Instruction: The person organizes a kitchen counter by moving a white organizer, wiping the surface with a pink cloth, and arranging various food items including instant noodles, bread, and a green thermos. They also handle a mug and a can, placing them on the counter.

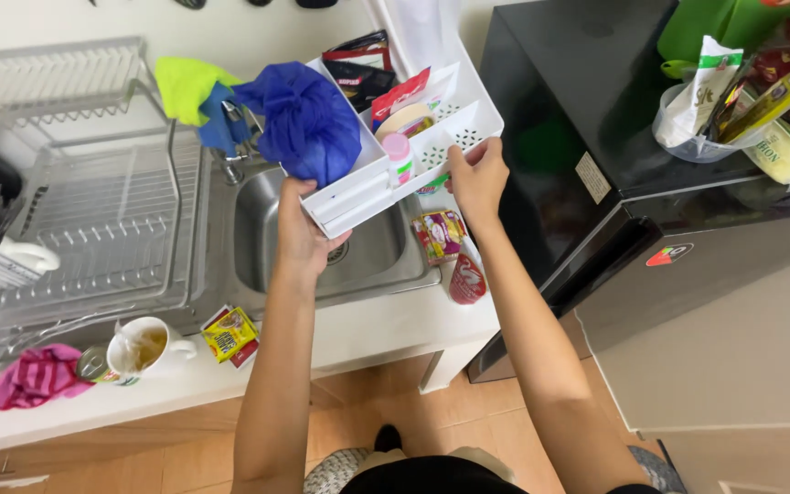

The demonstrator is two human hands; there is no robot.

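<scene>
Both hands held a white plastic organiser tray with small compartments (454, 123) in the air above the steel kitchen sink (258, 247). Left hand (302, 233) was closed on the tray's near corner, at about 7 o'clock of the tray, with the fingers under it. Right hand (479, 178) gripped the near edge at about 4 o'clock, thumb on the rim. Inside the tray sat a blue crumpled plastic bag (308, 119) at 9 o'clock, a small pink-capped bottle (400, 155) near the middle, and some dark sachets (358, 73) at 12 o'clock. On the white counter (386, 329), at 6 o'clock from the tray, lay colourful snack packets (441, 233). A white mug with brown liquid (144, 348) stood well apart at 8 o'clock, beside a pink cloth (34, 375). A black small fridge (578, 155) stood at 3 o'clock
</scene>
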